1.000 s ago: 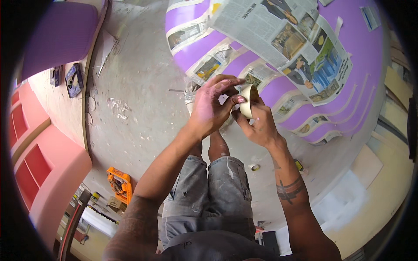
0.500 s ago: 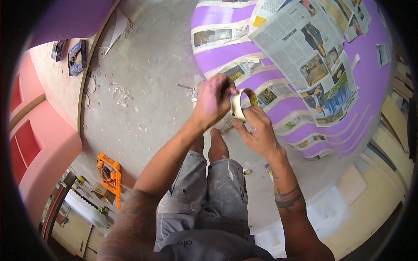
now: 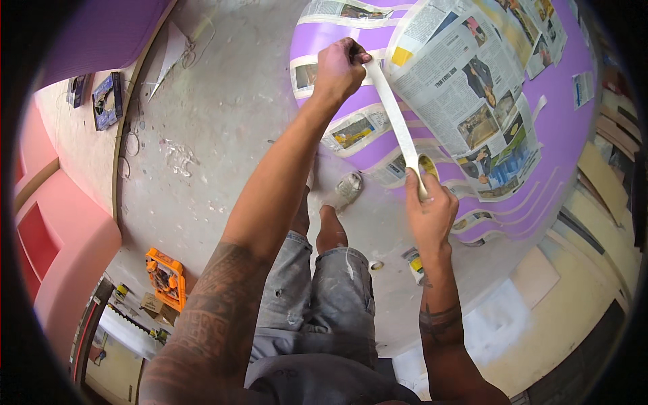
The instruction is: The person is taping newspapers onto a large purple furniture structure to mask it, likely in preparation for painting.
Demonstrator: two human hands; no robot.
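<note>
A strip of pale masking tape point(image 3: 393, 111) is stretched between my two hands. Its free end is pinched in the closed fingers of my left hand point(image 3: 341, 69), up near the purple curved surface point(image 3: 374, 40). Lower and to the right, my right hand point(image 3: 432, 212) grips the masking tape roll point(image 3: 425, 174) between thumb and fingers. Behind the strip, the purple surface carries several curved bands of newspaper edged with tape. A large newspaper sheet point(image 3: 466, 88) covers its upper right part. Whether the strip touches the surface I cannot tell.
On the grey floor lie crumpled clear plastic point(image 3: 177, 156), a small tape roll point(image 3: 376, 266) and an orange tool case point(image 3: 165, 278). Pink curved shapes point(image 3: 74, 229) stand at the left. Flat boards point(image 3: 611, 196) lean at the far right. My shoe point(image 3: 349, 187) is below the purple piece.
My hands have moved apart, drawing a long strip off the roll. The left hand went up and away; the right hand moved right and slightly nearer.
</note>
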